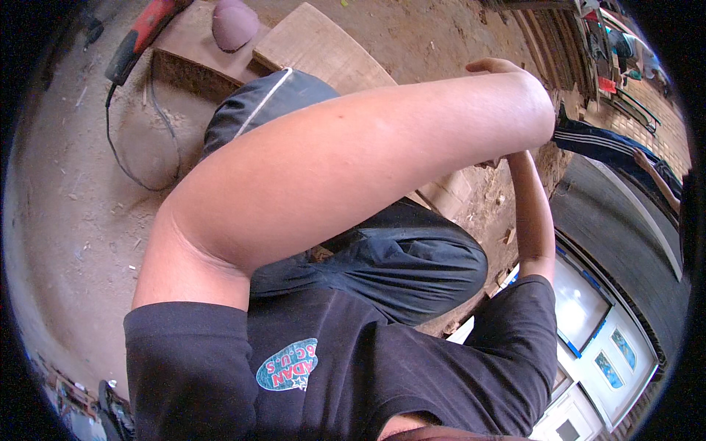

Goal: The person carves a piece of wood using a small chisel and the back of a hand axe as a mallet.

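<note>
- Had the fingers (pixel 485 65) of the left hand (pixel 518 77) partly bent beyond the wrist; could not tell a grasp from a loose curl.
- Brought the right forearm (pixel 535 213) up toward the same spot, with the right hand hidden behind the left forearm (pixel 368 147); could not tell grasping from released.
- Saw the pale wooden plank (pixel 323 40) slanting beyond the legs, overlapping, in this view, the right edge of a brown wooden block (pixel 193 40).
- Saw more pale wood (pixel 448 195) below the left forearm, near the right knee (pixel 448 257); could not confirm it as part of the same plank.
- Judged the work under way rather than finished, from both arms meeting near the wood; judged the plank already cut to outline, from its clean edges.
- Could not tell the amount left, with the meeting point of the hands covered.
- Noted a red-and-black corded power tool (pixel 145 35) out of hand on the dirt floor (pixel 73 191), past the block's left edge, and a mauve rounded object (pixel 234 26) at the block's far edge.
</note>
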Available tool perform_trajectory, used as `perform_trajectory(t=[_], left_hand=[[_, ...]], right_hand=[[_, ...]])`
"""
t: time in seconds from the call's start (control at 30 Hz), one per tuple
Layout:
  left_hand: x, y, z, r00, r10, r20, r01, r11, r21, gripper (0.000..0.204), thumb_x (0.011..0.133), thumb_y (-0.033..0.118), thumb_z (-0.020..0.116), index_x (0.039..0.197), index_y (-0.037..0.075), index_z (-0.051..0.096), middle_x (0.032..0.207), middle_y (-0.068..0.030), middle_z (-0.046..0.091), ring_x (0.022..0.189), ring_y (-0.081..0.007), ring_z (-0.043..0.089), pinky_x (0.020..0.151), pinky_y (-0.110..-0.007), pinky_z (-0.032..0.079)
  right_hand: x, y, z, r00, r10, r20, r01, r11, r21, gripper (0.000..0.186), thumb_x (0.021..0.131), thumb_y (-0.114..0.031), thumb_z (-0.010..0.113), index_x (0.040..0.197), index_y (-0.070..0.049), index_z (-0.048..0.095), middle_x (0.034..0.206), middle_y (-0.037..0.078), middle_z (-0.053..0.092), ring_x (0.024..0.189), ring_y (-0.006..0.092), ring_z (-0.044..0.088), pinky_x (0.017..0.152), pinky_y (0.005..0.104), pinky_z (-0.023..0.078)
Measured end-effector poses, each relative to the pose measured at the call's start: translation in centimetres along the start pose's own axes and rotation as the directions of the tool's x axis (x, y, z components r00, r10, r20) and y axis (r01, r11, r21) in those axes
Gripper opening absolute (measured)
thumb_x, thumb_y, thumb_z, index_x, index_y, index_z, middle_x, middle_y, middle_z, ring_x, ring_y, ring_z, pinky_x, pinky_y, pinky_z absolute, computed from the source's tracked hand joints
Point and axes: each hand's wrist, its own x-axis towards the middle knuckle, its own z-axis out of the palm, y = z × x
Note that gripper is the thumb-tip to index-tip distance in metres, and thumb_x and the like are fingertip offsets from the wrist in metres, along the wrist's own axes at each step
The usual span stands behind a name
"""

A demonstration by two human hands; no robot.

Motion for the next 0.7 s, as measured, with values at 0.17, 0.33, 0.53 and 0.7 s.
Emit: perform_trajectory(t=[0.17, 0.33, 0.53, 0.7], left_hand=[[0.9, 0.5, 1.0, 0.992, -0.093, 0.09, 0.088, 0.994, 0.057, 0.031, 0.08, 0.026, 0.072, 0.11, 0.017, 0.076, 0.108, -0.0084, 0.073, 0.097, -0.0257, 0.069, 0.081, -0.043, 0.056], [-0.1, 2.0, -0.3, 0.998, -0.024, 0.054, 0.019, 0.995, 0.103, 0.025, 0.078, 0.023, 0.073, 0.102, 0.017, 0.078, 0.103, -0.0099, 0.073, 0.092, -0.0264, 0.07, 0.08, -0.041, 0.056], [1.5, 1.3, -1.0, 0.987, -0.016, 0.158, -0.023, 0.97, 0.243, 0.033, 0.074, 0.02, 0.078, 0.105, 0.011, 0.076, 0.101, -0.0137, 0.073, 0.09, -0.0272, 0.07, 0.08, -0.04, 0.057], [5.5, -0.2, 0.0, 0.765, -0.222, 0.604, 0.072, 0.962, 0.262, 0.02, 0.083, 0.024, 0.071, 0.099, 0.013, 0.076, 0.108, -0.0115, 0.072, 0.094, -0.0278, 0.067, 0.085, -0.042, 0.053]], right_hand=[[-3.5, 2.6, -0.5, 0.995, 0.051, 0.089, -0.053, 0.998, 0.021, 0.044, 0.096, -0.039, 0.058, 0.113, 0.001, 0.06, 0.086, 0.015, 0.069, 0.061, 0.0199, 0.066, 0.048, 0.0306, 0.053], [-10.1, 6.9, -1.8, 0.893, 0.361, 0.268, -0.423, 0.878, 0.225, 0.041, 0.097, -0.035, 0.056, 0.116, 0.001, 0.059, 0.087, 0.015, 0.069, 0.062, 0.0203, 0.066, 0.048, 0.0307, 0.054], [-20.0, 4.3, -2.9, 0.937, 0.348, 0.028, -0.326, 0.842, 0.429, 0.033, 0.099, -0.029, 0.053, 0.113, 0.0, 0.053, 0.085, 0.016, 0.067, 0.062, 0.0201, 0.066, 0.051, 0.0299, 0.056], [-34.1, 5.4, 3.4, 0.965, 0.116, -0.236, -0.036, 0.947, 0.318, 0.058, 0.085, -0.035, 0.067, 0.127, 0.001, 0.049, 0.084, 0.016, 0.066, 0.057, 0.0179, 0.064, 0.048, 0.0274, 0.053]])
